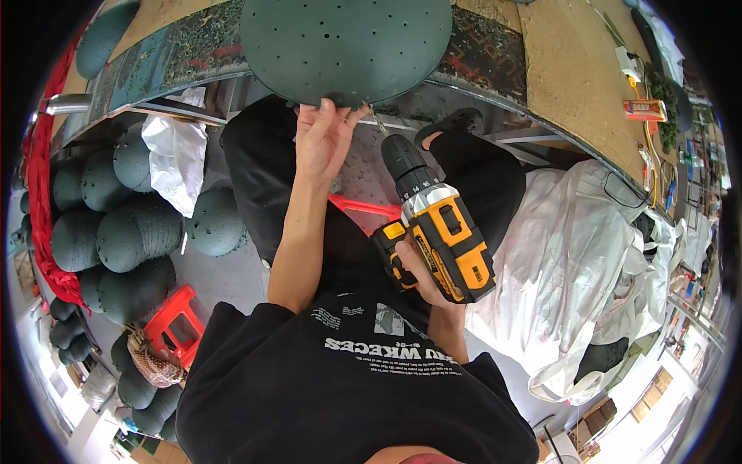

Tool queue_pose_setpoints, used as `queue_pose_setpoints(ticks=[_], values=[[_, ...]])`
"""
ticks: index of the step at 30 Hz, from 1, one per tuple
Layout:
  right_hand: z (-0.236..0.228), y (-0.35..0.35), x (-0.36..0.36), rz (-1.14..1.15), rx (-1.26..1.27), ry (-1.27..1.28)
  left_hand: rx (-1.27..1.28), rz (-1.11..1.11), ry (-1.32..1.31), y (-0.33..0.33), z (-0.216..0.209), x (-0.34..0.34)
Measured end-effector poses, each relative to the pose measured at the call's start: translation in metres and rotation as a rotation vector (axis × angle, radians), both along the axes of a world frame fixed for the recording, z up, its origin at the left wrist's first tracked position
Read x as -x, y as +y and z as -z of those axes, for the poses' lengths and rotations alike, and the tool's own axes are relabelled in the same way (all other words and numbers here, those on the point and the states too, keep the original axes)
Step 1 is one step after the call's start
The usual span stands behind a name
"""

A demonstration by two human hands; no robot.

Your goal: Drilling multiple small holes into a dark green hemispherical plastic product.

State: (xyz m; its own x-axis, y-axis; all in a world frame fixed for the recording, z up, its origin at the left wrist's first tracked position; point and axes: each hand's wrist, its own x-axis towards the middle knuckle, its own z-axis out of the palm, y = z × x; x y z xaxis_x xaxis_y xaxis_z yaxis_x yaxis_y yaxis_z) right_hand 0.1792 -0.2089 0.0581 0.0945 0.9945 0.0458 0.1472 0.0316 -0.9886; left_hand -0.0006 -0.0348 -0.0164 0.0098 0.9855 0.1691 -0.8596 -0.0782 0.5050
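A dark green dome-shaped shell dotted with small holes lies on the bench edge and overhangs it toward me. My left hand grips its near rim, with the fingertips against the edge. In my right hand is a yellow and black cordless drill, held around its handle. A thin drill bit runs from its black chuck up toward the rim, just right of my left fingers. Whether the tip touches the shell I cannot tell.
Stacks of similar green shells stand on the floor at the left, near a red plastic stool. A large white sack fills the right side. Green shavings litter the workbench. A red can stands at its right end.
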Motion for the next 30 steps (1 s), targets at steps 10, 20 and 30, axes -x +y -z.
queue_pose_setpoints(ticks=[10,20,30], values=[[-0.003,-0.003,-0.005,0.077,-0.062,0.025,0.082,-0.096,0.125,0.003,0.005,0.007],[-0.001,-0.007,-0.005,0.026,0.099,0.167,0.142,-0.145,0.087,-0.004,0.012,0.035],[0.009,-0.007,-0.015,-0.033,0.122,0.251,0.043,-0.156,0.125,0.003,0.0,0.034]])
